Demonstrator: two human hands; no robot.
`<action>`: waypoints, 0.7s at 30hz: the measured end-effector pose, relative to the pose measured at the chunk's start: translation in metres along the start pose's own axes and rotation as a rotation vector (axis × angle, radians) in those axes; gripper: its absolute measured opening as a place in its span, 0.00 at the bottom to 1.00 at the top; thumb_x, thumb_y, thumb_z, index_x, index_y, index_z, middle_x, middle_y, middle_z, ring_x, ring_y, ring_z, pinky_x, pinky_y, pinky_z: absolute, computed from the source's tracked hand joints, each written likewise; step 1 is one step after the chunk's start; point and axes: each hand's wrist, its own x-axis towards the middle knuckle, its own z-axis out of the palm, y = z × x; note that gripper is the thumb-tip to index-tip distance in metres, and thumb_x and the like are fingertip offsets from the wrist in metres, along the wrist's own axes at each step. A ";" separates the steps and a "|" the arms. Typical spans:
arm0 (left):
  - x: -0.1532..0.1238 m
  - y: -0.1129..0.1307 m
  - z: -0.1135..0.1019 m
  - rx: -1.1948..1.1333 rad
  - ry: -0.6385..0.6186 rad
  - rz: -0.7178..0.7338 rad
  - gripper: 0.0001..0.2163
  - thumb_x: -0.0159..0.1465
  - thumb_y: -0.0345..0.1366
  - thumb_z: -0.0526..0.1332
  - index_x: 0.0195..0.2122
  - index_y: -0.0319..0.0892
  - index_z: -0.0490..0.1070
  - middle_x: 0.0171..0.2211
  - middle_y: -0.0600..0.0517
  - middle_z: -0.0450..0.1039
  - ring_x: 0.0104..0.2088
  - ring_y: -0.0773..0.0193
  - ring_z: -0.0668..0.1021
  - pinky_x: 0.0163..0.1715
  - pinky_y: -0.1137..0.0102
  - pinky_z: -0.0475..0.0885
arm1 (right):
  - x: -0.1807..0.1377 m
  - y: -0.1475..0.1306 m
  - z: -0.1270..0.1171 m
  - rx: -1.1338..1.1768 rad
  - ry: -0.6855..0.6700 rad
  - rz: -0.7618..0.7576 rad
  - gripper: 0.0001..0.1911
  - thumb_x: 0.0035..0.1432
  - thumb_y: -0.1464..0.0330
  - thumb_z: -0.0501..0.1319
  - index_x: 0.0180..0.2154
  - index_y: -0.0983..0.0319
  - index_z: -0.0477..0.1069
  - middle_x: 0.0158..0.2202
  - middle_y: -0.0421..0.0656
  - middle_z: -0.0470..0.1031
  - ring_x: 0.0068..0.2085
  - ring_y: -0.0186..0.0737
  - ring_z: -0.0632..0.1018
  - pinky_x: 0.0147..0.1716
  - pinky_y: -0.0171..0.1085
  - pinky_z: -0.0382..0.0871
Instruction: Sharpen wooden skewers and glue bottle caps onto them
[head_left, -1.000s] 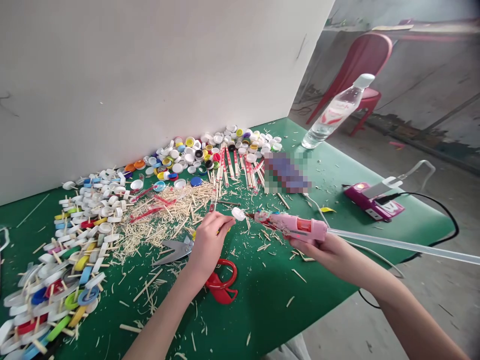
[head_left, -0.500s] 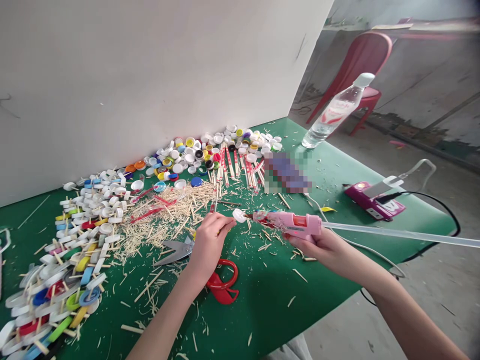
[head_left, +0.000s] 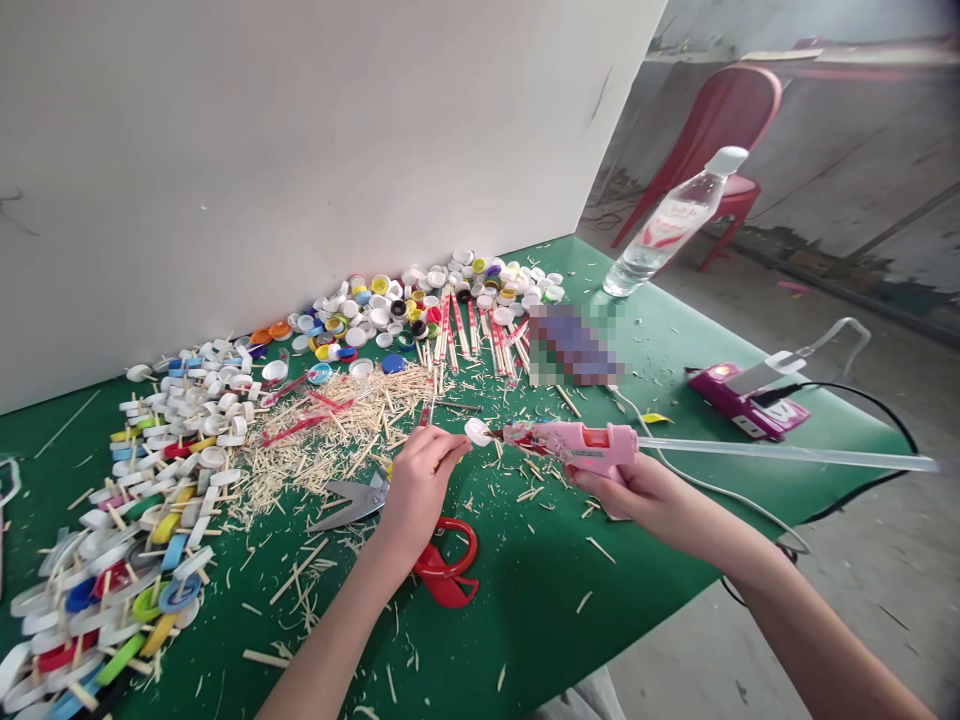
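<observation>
My right hand grips a pink glue gun with a long clear glue stick trailing out to the right. Its nozzle touches a white bottle cap. My left hand is closed in a pinch and holds that cap by a short wooden stick. Just below my left hand lie red-handled scissors on the green table.
Cut wooden sticks are piled left of my hands, with glued caps further left and loose caps by the white wall. A water bottle, a pink power strip, its black cable and a red chair are at right.
The glue gun has shifted slightly left and its glue stick has levelled out. My left hand and the cap have stayed in place.
</observation>
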 end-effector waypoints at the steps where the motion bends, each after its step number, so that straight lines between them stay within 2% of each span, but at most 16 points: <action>1: 0.000 0.000 0.000 0.000 -0.002 -0.001 0.10 0.68 0.37 0.57 0.38 0.41 0.76 0.33 0.50 0.75 0.36 0.65 0.76 0.37 0.69 0.75 | 0.000 0.000 0.000 0.005 -0.001 0.002 0.26 0.61 0.47 0.54 0.49 0.58 0.72 0.26 0.37 0.62 0.26 0.33 0.63 0.23 0.33 0.61; 11: 0.002 0.000 0.000 0.008 0.009 0.002 0.10 0.69 0.38 0.56 0.38 0.41 0.76 0.33 0.51 0.74 0.34 0.66 0.76 0.35 0.70 0.75 | 0.001 -0.003 0.001 0.034 -0.025 -0.006 0.26 0.61 0.47 0.55 0.50 0.59 0.72 0.25 0.37 0.63 0.24 0.32 0.61 0.21 0.32 0.57; 21: 0.001 -0.001 0.000 0.007 0.006 -0.011 0.10 0.69 0.38 0.56 0.38 0.42 0.76 0.33 0.50 0.74 0.35 0.66 0.76 0.35 0.71 0.75 | 0.002 -0.004 0.001 0.025 -0.030 -0.023 0.29 0.62 0.47 0.54 0.55 0.58 0.70 0.25 0.38 0.65 0.24 0.34 0.63 0.21 0.34 0.61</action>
